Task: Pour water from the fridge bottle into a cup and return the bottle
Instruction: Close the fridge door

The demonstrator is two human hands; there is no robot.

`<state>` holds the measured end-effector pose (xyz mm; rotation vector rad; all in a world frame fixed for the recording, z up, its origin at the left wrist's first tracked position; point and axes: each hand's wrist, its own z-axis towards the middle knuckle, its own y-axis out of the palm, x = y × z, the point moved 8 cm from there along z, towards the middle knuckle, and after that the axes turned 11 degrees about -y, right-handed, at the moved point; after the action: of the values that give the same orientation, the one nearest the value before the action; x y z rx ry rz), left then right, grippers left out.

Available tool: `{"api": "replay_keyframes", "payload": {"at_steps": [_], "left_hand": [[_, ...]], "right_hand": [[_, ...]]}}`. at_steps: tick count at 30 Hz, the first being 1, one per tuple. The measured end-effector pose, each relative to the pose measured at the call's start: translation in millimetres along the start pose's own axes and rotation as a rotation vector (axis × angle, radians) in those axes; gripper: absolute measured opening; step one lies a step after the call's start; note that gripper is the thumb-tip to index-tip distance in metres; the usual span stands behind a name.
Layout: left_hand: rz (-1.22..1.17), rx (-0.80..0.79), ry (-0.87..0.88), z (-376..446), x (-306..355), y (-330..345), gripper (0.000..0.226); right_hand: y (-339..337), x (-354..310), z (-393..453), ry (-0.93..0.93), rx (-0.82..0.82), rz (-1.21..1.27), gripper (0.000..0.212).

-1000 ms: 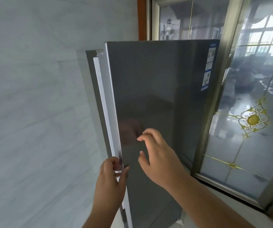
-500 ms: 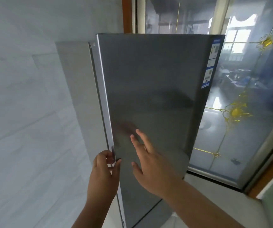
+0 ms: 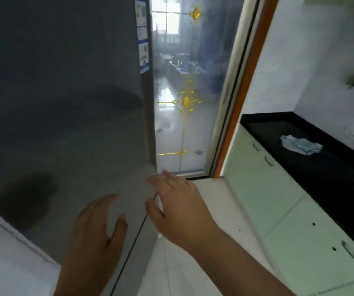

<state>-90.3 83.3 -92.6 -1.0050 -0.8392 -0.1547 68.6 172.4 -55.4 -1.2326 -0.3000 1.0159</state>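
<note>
Fridge door let go; view turned right toward the black table.

A second ago my left hand (image 3: 96, 229) pinched the edge of the tall grey steel fridge door (image 3: 65, 107) while my right hand (image 3: 178, 206) came up to its face. Now both hands are spread, fingers straight, holding nothing: left just off the door's lower face, right at its right edge, though contact is too blurred to tell. Door looks shut or nearly so, long axis upright, face toward me. I judge the fridge stage finished or abandoned. Bottle and cup: neither visible. Only a crumpled clear plastic wrapper (image 3: 301, 144) lies on the black table (image 3: 331, 180).
</note>
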Motion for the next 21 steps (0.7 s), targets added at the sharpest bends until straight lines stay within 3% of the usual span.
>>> {"api": "replay_keyframes", "payload": {"at_steps": [2, 5, 10, 13, 21], "left_hand": [[0.018, -0.164, 0.056, 7.3, 22.8, 32.8, 0.063], [0.027, -0.354, 0.205, 3.7, 72.7, 78.8, 0.06], [0.078, -0.511, 0.451, -44.6, 194.3, 157.9, 0.051], [0.093, -0.594, 0.636, -112.4, 280.3, 196.5, 0.05], [-0.013, -0.832, 1.017, -324.4, 428.6, 270.2, 0.05]], "right_hand": [[-15.6, 37.9, -32.4, 0.15, 0.02, -0.045, 0.049], [-51.3, 90.5, -100.7, 0.395, 0.088, -0.107, 0.045], [-128.0, 147.8, -252.0, 0.795, 0.178, -0.218, 0.045], [-172.8, 158.8, -357.2, 1.008, 0.279, -0.257, 0.046], [-254.0, 128.2, -606.2, 1.432, 0.449, -0.344, 0.048]]}}
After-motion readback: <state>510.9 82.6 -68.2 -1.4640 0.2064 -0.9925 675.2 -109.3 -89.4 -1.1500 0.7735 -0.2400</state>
